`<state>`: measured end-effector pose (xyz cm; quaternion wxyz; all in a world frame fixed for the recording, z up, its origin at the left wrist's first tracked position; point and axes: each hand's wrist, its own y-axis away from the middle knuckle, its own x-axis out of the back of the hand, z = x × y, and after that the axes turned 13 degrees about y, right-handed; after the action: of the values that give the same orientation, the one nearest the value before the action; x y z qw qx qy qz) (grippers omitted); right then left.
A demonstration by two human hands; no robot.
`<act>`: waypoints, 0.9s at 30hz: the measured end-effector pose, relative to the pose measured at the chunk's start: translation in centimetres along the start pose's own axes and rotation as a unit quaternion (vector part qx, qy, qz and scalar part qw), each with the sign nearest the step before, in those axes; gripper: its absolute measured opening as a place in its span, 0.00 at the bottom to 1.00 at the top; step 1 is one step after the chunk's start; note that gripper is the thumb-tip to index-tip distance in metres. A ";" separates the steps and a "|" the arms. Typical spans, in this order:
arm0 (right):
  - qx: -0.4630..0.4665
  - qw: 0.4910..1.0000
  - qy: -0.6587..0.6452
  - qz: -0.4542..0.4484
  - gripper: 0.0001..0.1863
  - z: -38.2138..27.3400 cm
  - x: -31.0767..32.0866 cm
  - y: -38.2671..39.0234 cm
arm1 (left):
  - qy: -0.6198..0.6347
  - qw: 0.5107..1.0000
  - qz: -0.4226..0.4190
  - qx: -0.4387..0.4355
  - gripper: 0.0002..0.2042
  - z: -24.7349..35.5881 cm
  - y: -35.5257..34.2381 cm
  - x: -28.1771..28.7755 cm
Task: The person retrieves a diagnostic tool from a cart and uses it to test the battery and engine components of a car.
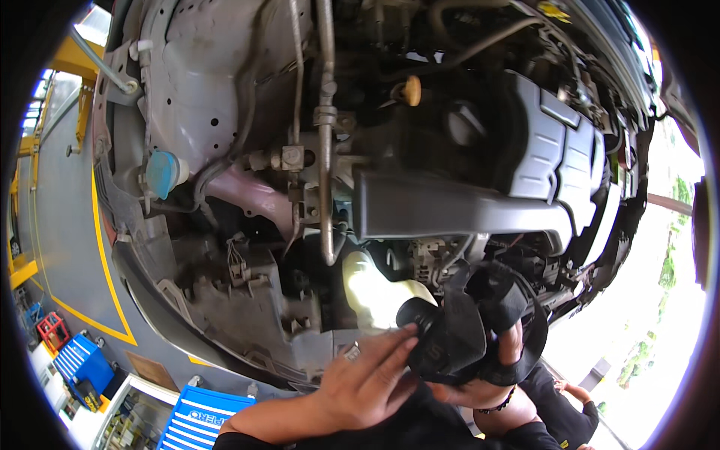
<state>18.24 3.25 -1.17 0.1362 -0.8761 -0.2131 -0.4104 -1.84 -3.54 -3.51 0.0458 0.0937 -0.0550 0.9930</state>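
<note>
A black object with wide straps (465, 337) and a round end (415, 316) is at the lower middle of the engine bay. My left hand (367, 379) presses its fingertips on the round end, fingers close together. My right hand (476, 394) grips the strapped part from below, partly hidden by it. Just beyond them a translucent white part (371, 289) is brightly lit. A long dark plastic duct (450, 206) runs above it, joining the ribbed engine cover (544, 142).
A blue cap (159, 174) and metal pipes (326, 202) sit in the bay. Blue tool carts (195, 420) and a red item (52, 334) stand on the floor at lower left. Another person in dark clothing (562, 412) is at lower right.
</note>
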 end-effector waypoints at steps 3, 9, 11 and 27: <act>-0.021 0.997 0.051 -0.056 0.53 -0.3 -1.3 0.1 | 0.027 0.999 0.009 0.020 0.28 -1.5 0.4 -0.1; -0.068 0.978 -0.011 -0.197 0.59 1.0 -1.9 0.4 | 0.027 0.999 -0.045 0.003 0.32 -4.3 1.1 0.6; -0.096 0.972 -0.079 -0.198 0.59 1.6 -1.8 -0.2 | 0.007 0.998 -0.038 0.044 0.28 -2.9 0.6 0.7; -0.098 0.967 -0.191 -0.135 0.57 2.8 -5.2 -2.4 | 0.172 0.978 -0.020 0.115 0.40 -4.1 -0.1 2.2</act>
<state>16.00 5.15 -6.84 -0.0502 -0.9106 -0.3097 -0.2688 -4.71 -2.76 -7.08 0.0635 -0.0729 0.0697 0.9929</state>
